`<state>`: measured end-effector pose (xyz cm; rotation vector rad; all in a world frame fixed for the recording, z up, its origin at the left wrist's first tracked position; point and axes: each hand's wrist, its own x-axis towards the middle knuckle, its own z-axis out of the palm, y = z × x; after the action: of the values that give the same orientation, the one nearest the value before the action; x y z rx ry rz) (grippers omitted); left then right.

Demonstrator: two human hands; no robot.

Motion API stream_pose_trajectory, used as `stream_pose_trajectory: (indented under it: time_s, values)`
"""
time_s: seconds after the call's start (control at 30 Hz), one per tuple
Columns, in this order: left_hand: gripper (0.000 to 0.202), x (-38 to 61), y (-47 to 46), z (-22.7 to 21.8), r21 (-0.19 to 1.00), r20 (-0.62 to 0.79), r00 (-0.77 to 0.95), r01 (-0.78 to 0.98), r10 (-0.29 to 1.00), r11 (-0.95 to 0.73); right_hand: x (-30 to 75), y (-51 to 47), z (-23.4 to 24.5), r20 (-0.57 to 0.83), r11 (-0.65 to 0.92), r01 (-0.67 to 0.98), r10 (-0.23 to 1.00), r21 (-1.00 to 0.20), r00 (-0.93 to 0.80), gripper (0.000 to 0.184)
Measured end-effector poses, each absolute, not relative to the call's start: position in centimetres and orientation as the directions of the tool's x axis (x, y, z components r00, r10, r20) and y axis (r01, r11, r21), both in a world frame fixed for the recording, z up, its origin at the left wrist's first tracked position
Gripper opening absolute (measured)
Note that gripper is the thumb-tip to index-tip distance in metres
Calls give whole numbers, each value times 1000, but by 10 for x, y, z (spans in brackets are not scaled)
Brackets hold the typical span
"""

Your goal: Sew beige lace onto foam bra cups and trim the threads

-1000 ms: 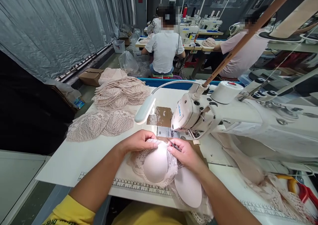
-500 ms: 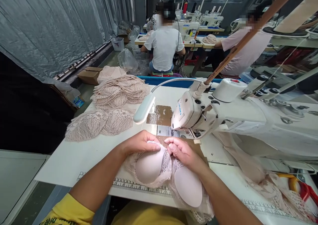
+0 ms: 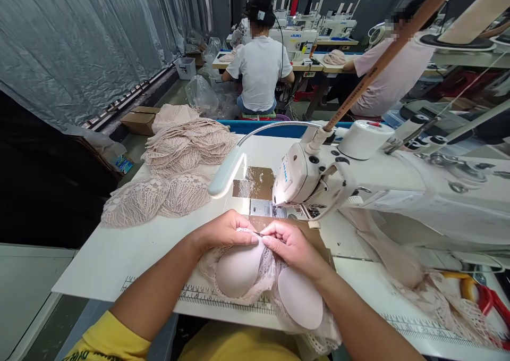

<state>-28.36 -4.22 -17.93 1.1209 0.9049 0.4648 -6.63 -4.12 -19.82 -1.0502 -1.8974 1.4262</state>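
A lace bra with two moulded cups is laid on the white surface directly in front of the person, just short of the sewing machine's head. Its long axis runs roughly left to right and slightly towards the body on the right side: the left cup lies under the left hand, the right cup lower and nearer the right forearm. The upper edge of the garment, where the cups meet, points towards the needle area.

The left hand is curled over the top edge of the left cup, the fingers closed down on the lace and the thumb pressed beside them. The right hand is pinched shut at the same spot, thumb and forefinger brought together on the lace edge; a thin dark tool, perhaps small snips, seems to be caught between them, though it is too small to be told for certain. The two hands almost touch at the fingertips, and both are equally near the centre of the bra.

A gooseneck lamp hangs just above and beyond the hands. A stack of lace pieces lies well apart at the far left of the surface.
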Motion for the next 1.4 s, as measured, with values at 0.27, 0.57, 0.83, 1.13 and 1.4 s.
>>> stream_pose_trajectory:
  time_s: [0.27,0.57,0.83,1.13,1.4]
  values:
    - [27,-283,-43,-181,910,-390,557,111,733,400,-68,-41,-198,-1,161,252,840,-954,-542,16]
    - [29,-286,-42,-178,947,-303,497,61,813,316,-66,-41,-197,-129,-46,163,829,-986,-544,25]
    - [33,-279,-45,-179,933,-337,552,87,763,349,-70,-43,-200,-49,98,245,848,-965,-528,17]
    - [33,-278,-47,-180,933,-315,515,11,798,361,-65,-41,-197,-111,-47,127,821,-991,-560,24]
    - [35,-274,-45,-185,920,-325,513,-24,795,391,-71,-43,-195,-97,-23,155,864,-988,-494,22]
